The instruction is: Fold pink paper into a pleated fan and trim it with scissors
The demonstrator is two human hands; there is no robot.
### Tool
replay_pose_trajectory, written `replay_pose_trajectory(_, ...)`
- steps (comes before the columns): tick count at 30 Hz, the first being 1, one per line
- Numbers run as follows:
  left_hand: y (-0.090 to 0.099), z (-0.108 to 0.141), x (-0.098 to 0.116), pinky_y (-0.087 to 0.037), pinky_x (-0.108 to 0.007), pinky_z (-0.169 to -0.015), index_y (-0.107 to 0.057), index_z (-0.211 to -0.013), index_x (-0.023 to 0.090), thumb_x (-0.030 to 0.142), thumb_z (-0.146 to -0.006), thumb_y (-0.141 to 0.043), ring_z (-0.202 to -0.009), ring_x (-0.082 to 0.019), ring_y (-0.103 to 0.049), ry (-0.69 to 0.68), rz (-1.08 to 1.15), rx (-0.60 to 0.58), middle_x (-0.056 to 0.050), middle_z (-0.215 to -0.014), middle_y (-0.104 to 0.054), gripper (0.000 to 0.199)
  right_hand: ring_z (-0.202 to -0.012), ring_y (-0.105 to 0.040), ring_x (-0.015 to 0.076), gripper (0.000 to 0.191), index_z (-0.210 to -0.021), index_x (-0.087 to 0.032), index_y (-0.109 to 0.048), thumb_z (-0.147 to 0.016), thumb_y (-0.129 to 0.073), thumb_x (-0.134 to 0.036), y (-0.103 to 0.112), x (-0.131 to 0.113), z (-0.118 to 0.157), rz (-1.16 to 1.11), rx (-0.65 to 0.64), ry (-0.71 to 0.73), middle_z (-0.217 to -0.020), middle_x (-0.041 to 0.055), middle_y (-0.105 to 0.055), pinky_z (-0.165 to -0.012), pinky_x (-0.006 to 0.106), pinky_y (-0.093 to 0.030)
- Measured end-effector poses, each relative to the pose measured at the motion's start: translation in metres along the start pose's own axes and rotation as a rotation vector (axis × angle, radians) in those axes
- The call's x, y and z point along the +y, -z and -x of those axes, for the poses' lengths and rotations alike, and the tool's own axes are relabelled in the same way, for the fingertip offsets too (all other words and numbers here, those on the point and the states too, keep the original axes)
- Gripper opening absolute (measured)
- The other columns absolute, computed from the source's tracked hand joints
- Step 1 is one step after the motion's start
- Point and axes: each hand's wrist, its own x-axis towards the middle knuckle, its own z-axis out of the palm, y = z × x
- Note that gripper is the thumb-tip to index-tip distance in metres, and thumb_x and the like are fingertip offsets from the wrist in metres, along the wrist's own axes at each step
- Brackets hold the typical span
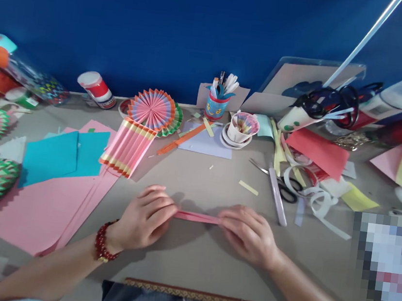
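Observation:
A narrow folded pink paper strip (198, 217) lies level between my hands above the grey table. My left hand (149, 216), below a red bead bracelet (102, 242) on the wrist, pinches the strip's left end. The right end is pinched in my right hand (249, 232). Fingers cover both ends of the strip. Beyond my left hand sits a pleated pink paper (128, 147) with orange and yellow edges. It lies against a round pleated fan (151, 110).
Pink sheets (35, 213) and blue sheets (51, 156) spread at the left. Scissors (288, 186), a lilac stick (278, 197) and curled white strips (321, 204) lie at the right. A pen cup (216, 107) and a small paper cup (239, 128) stand at the back.

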Motion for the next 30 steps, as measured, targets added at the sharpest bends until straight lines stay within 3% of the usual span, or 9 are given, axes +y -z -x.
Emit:
replay_pose_trajectory(3,-0.003,-0.007,0.01,-0.047,-0.047,-0.099,-0.059,-0.118,0.019,0.008,-0.088,-0.057,-0.092,-0.021,-0.065,0.028,-0.038,-0.019,-0.007,-0.097,-0.072,0.032,-0.084,-0.069,0.0175,0.02,-0.104,-0.021,-0.06,-0.089,-0.056,-0.01,-0.004,-0.003,-0.003,-0.102,-0.006,-0.116,-0.089,0.0069,-0.072,-0.074,0.03,-0.058)
replay_pose_trajectory(7,-0.003,-0.01,0.021,-0.051,-0.036,-0.083,-0.06,-0.103,0.019,0.01,-0.094,-0.052,-0.084,-0.017,-0.065,0.137,0.079,-0.038,-0.005,-0.091,-0.072,0.016,-0.08,-0.067,0.0158,0.012,-0.098,-0.022,-0.06,-0.09,-0.056,-0.014,-0.003,-0.014,-0.007,-0.214,0.001,-0.238,-0.085,0.0038,-0.069,-0.072,0.027,-0.055)
replay_pose_trajectory(13,0.008,-0.01,0.032,-0.049,-0.032,-0.075,-0.059,-0.097,0.021,0.021,-0.099,-0.049,-0.08,-0.019,-0.064,0.257,0.114,-0.089,-0.003,-0.083,-0.069,0.011,-0.072,-0.063,0.0143,0.015,-0.102,-0.021,-0.061,-0.089,-0.062,-0.026,0.004,-0.028,-0.01,-0.341,-0.124,-0.55,-0.085,0.0019,-0.068,-0.065,0.023,-0.051)
replay_pose_trajectory(16,0.015,-0.019,0.039,-0.05,-0.034,-0.079,-0.061,-0.101,0.021,0.022,-0.097,-0.053,-0.087,-0.021,-0.066,0.286,0.117,-0.151,-0.004,-0.089,-0.073,0.009,-0.069,-0.061,0.0139,0.008,-0.092,-0.02,-0.062,-0.09,-0.06,-0.027,0.006,-0.034,-0.014,-0.398,-0.123,-0.581,-0.077,0.0005,-0.066,-0.064,0.024,-0.049)
replay_pose_trajectory(20,0.019,-0.036,0.046,-0.05,-0.035,-0.084,-0.062,-0.116,0.023,0.03,-0.092,-0.062,-0.095,-0.024,-0.067,0.314,0.197,-0.184,-0.005,-0.105,-0.074,0.024,-0.068,-0.059,0.0133,0.007,-0.09,-0.019,-0.063,-0.088,-0.061,-0.026,0.01,-0.043,-0.027,-0.354,-0.115,-0.529,-0.076,0.0001,-0.064,-0.063,0.023,-0.047)
replay_pose_trajectory(26,0.013,-0.049,0.047,-0.047,-0.024,-0.069,-0.065,-0.092,0.022,0.031,-0.097,-0.054,-0.074,-0.015,-0.067,0.447,0.472,-0.123,0.0,-0.081,-0.073,0.015,-0.065,-0.058,0.0128,0.018,-0.096,-0.018,-0.061,-0.086,-0.066,-0.032,0.004,-0.042,-0.041,-0.43,-0.006,-0.589,-0.074,-0.0002,-0.064,-0.06,0.023,-0.047)
replay_pose_trajectory(30,0.01,-0.051,0.046,-0.046,-0.022,-0.065,-0.061,-0.086,0.02,0.035,-0.098,-0.053,-0.067,-0.013,-0.064,0.51,0.623,-0.145,0.001,-0.073,-0.07,0.021,-0.056,-0.052,0.011,0.028,-0.079,-0.018,-0.06,-0.086,-0.066,-0.045,-0.005,-0.036,-0.038,-0.549,0.025,-0.692,-0.064,-0.0015,-0.058,-0.051,0.022,-0.042)
